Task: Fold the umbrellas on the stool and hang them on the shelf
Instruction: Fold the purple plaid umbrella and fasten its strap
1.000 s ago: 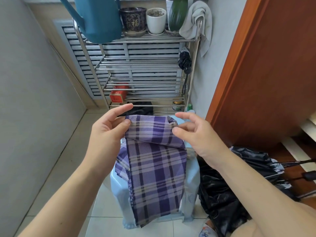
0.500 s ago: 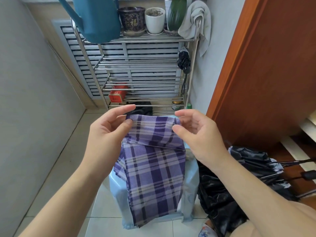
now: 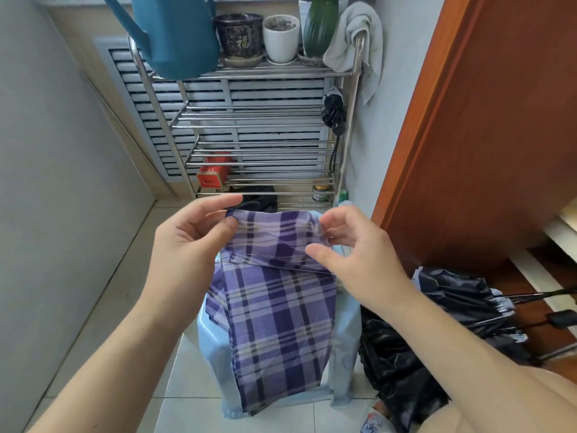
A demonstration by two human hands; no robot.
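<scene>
Purple plaid umbrella (image 3: 274,310) hangs pinched between left hand (image 3: 190,242) and right hand (image 3: 356,257).

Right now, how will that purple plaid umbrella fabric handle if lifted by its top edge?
Likely floppy: the plaid canopy drapes limp over the stool below both pinching hands, left, right. Probably light, since fingertip pinches hold it. A thin rib may add slight stiffness.

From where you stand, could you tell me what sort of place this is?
Probably a home balcony or utility corner: a metal shelf holding a watering can and plant pots, a tiled floor, and a louvred vent behind.
</scene>
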